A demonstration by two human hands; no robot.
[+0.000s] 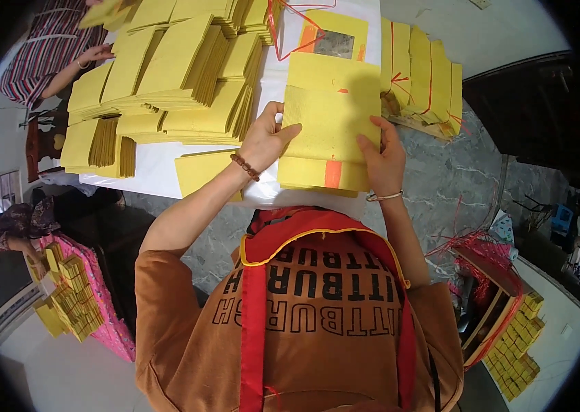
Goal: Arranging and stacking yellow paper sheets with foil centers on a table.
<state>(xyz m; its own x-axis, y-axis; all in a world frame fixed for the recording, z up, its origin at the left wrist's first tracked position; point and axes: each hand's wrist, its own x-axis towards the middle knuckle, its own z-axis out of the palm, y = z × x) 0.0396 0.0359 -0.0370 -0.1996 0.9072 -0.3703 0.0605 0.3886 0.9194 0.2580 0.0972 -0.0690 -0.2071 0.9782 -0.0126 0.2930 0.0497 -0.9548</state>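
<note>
In front of me, near the table's front edge, is a yellow paper stack with an orange patch on its lower band. My left hand grips its left edge, thumb on top. On the right edge my right hand does the same, its thumb and fingers closed round the paper. How many sheets lie between my hands cannot be made out. A loose yellow sheet lies beside my left wrist. Just beyond the stack is another yellow piece with orange strips and a dark grey patch.
Large piles of yellow paper cover the table's left side. Bundles tied with red string stand at the right edge. Red string lies at the back. Another person's hand touches the far left piles. A wooden rack with red strings stands at right.
</note>
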